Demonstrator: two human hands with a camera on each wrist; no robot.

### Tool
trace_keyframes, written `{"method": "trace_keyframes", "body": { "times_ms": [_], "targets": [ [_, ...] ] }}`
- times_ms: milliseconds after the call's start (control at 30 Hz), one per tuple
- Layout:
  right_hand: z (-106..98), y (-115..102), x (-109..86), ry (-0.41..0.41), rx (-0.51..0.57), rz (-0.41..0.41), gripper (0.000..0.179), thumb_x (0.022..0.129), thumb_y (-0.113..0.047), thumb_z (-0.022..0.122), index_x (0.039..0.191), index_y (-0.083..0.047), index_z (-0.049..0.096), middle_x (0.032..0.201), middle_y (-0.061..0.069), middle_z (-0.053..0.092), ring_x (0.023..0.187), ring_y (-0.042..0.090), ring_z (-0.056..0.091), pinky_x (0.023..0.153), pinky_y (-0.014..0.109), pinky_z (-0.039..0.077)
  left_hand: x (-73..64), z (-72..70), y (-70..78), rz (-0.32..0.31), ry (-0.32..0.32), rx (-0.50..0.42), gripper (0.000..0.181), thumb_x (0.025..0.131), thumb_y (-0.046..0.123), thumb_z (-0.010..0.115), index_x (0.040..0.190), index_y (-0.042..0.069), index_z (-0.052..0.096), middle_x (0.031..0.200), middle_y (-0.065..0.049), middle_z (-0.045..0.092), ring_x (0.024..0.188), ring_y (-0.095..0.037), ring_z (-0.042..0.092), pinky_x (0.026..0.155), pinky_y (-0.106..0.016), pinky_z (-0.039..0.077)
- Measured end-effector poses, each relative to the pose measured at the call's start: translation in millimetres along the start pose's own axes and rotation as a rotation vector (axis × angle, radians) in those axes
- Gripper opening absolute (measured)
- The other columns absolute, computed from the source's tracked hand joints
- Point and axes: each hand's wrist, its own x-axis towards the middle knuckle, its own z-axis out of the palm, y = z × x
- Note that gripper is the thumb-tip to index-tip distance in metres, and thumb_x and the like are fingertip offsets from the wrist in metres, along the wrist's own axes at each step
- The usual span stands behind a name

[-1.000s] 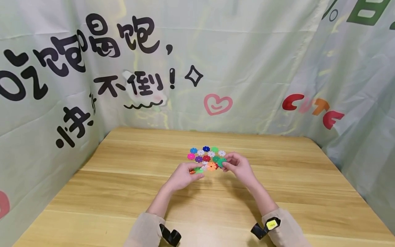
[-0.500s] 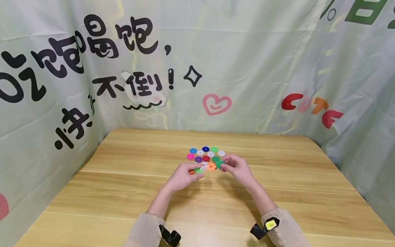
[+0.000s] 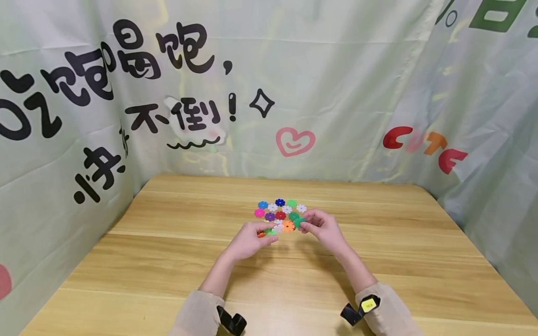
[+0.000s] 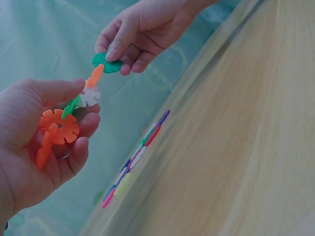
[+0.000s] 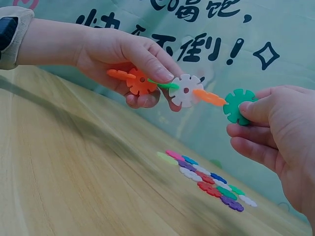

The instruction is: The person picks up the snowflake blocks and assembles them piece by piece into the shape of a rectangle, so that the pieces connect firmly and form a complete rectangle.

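Observation:
My left hand (image 3: 250,240) holds a chain of notched plastic snowflake discs joined edge to edge. From its palm outward run two orange-red discs (image 5: 141,82), a light green one (image 4: 71,105), a white one (image 5: 183,100) and a light orange one (image 5: 210,97). Between thumb and fingers of my right hand (image 3: 325,231) is a dark green disc (image 5: 235,107), its edge right at the free end of the light orange disc. Both hands are raised above the table, and the left thumb partly covers the light green disc.
Several loose snowflake discs, among them a purple one (image 5: 232,203) and a pink one (image 5: 174,155), lie flat in a cluster on the wooden table (image 3: 378,261) beyond the hands. A printed curtain (image 3: 344,93) stands close behind the table and along its sides.
My right hand has moved slightly left and down, bringing the dark green disc from beside the light orange disc to its edge. The left hand has stayed nearly still.

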Motion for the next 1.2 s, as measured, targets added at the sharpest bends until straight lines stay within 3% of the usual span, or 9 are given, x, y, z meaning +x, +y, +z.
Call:
{"method": "trace_keyframes", "body": {
  "times_ms": [367,500,633,800,1033,1200],
  "targets": [
    [-0.5,-0.3,0.2,-0.036,-0.039,-0.021,0.009,0.087,0.002,0.061,0.095,0.006,0.060,0.084,0.020,0.064,0.076,0.040,0.060,0.068,0.045,0.053,-0.9,-1.9,-0.1,0.026,-0.033,-0.023,0.040,0.087,0.023,0.065,0.122,0.003,0.060,0.108,-0.009,0.064,0.067,-0.011,0.052,0.065,-0.028,0.048],
    [-1.2,1.0,0.7,-0.034,-0.036,-0.031,0.010,0.087,0.002,0.061,0.095,0.007,0.060,0.083,0.022,0.064,0.074,0.037,0.061,0.067,0.043,0.054,-0.5,-2.1,0.5,0.037,-0.039,-0.016,0.039,0.088,0.022,0.065,0.122,0.003,0.060,0.102,-0.007,0.065,0.064,-0.011,0.047,0.062,-0.027,0.046],
    [-0.4,2.9,0.4,-0.041,-0.027,-0.058,0.009,0.086,0.003,0.061,0.094,0.007,0.060,0.082,0.020,0.064,0.071,0.025,0.063,0.066,0.037,0.055,-0.7,-2.1,1.7,0.040,-0.041,0.000,0.039,0.088,0.022,0.064,0.122,0.003,0.060,0.102,-0.005,0.065,0.063,-0.009,0.045,0.061,-0.026,0.044],
    [2.1,-1.2,-1.5,-0.047,-0.008,-0.080,0.009,0.086,0.007,0.059,0.094,0.010,0.058,0.081,0.024,0.063,0.070,0.023,0.063,0.065,0.036,0.055,-2.8,-2.9,6.4,0.051,-0.039,-0.001,0.038,0.088,0.021,0.064,0.121,0.002,0.060,0.111,-0.009,0.064,0.074,-0.012,0.050,0.066,-0.027,0.046],
    [3.2,2.7,-1.7,-0.051,0.019,-0.101,0.009,0.086,0.008,0.059,0.095,0.010,0.057,0.079,0.024,0.061,0.068,0.021,0.064,0.064,0.040,0.055,-1.0,-2.7,2.4,0.041,-0.059,-0.025,0.037,0.089,0.021,0.063,0.120,0.003,0.061,0.082,-0.008,0.064,0.058,-0.011,0.045,0.055,-0.025,0.042],
    [3.5,2.4,-0.8,-0.066,0.028,-0.085,0.008,0.086,0.007,0.059,0.093,0.009,0.058,0.078,0.022,0.063,0.068,0.018,0.064,0.064,0.038,0.055,-2.3,-4.6,4.2,0.036,-0.069,-0.052,0.035,0.089,0.018,0.063,0.120,0.002,0.061,0.083,-0.014,0.066,0.057,-0.015,0.048,0.052,-0.024,0.041]
  ]
}}
